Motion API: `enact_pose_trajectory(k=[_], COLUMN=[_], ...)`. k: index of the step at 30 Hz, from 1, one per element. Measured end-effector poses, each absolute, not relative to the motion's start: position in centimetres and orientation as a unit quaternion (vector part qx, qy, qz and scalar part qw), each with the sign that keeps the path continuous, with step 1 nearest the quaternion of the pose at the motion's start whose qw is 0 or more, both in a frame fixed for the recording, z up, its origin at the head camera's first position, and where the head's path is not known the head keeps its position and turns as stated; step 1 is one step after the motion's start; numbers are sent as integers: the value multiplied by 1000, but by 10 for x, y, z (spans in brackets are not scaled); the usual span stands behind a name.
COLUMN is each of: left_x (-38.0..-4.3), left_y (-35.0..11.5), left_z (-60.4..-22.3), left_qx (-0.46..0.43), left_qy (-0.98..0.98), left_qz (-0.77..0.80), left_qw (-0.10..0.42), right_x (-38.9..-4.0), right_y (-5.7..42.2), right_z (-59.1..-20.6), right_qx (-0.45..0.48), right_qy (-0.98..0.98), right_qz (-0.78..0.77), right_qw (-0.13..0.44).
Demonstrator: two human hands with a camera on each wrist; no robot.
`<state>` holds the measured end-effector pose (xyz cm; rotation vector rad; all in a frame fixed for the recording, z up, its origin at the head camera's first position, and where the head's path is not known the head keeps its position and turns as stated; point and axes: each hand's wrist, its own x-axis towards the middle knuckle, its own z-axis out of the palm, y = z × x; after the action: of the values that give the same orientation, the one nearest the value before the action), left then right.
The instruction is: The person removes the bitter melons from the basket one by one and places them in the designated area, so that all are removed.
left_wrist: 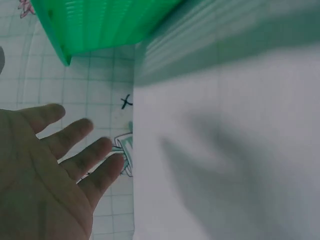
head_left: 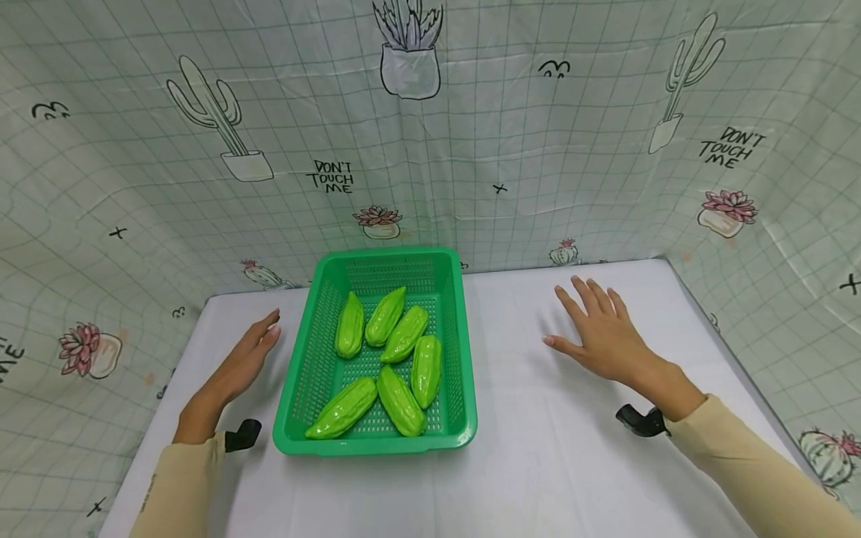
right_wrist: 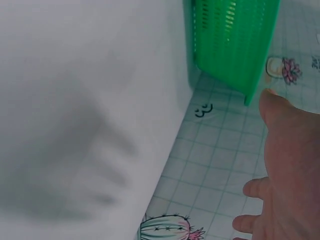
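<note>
A green plastic basket (head_left: 377, 447) with perforated walls stands on the white table, left of the middle. Several bright green, ridged vegetables that look like bitter melons (head_left: 401, 401) lie loose on its floor. To the basket's left, my left hand (head_left: 244, 362) hovers over the table with fingers extended, apart from the rim; its palm side shows in the left wrist view. My right hand (head_left: 608, 336) is held above the table well to the right of the basket, fingers spread and holding nothing. Both wrist views catch only the basket's outer wall (left_wrist: 100, 27), not its contents.
A white cloth covers the table (head_left: 525, 448). Behind and at both sides hangs a grid-patterned curtain (head_left: 471, 149) printed with cacti and lettering, meeting the table's back edge. A black wrist device (head_left: 640, 421) sits under the right wrist, and another (head_left: 243, 436) by the left.
</note>
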<state>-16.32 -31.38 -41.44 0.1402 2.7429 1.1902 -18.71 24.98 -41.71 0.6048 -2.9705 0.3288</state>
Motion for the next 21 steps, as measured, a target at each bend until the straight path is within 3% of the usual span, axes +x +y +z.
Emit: enact_pose_trajectory(k=[21], left_x=[-154], left_y=[-298], left_z=[-391], left_qx=[76], left_qy=[891], left_qz=[439], left_qw=[85], right_x=[-178], right_y=[226], right_z=[-410], right_qx=[240], right_qy=[-963], right_qz=[105], right_qw=[62])
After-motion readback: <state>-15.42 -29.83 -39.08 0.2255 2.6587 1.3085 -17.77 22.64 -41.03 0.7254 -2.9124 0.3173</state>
